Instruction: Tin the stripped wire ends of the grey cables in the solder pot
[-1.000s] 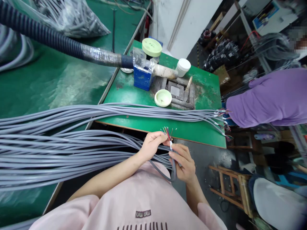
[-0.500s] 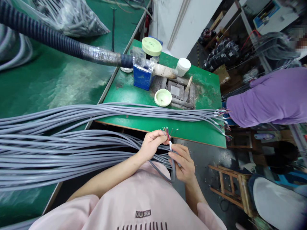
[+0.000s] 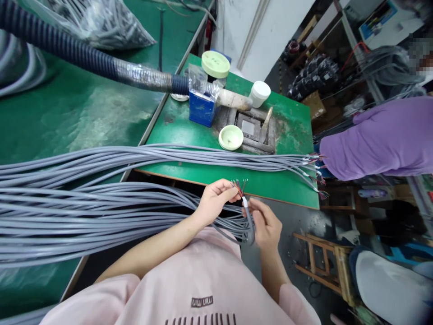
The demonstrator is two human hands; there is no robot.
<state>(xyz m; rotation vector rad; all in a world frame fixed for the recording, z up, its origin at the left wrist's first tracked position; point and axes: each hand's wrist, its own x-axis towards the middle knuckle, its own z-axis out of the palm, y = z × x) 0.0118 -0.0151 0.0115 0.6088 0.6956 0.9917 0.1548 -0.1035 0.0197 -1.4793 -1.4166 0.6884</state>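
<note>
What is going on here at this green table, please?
A person's left hand pinches thin coloured wires at the end of a grey cable; the right hand holds the cable near its white band. More grey cables lie across the green table, their coloured wire ends by its right edge.

grey cable point(image 3: 250, 222) | end up, tilted left | white band point(image 3: 245, 202) | multicoloured wires point(image 3: 242, 190) splayed

1. the dark patch point(image 3: 202, 301) on the front of the pink shirt point(image 3: 169, 275) bore pale lettering, upside down in view, which seemed to read "miu miu".
2. the round, pale green lid point(image 3: 215, 64) at the counter's point(image 3: 176, 131) far side carried dark marks, too small to read.
</note>
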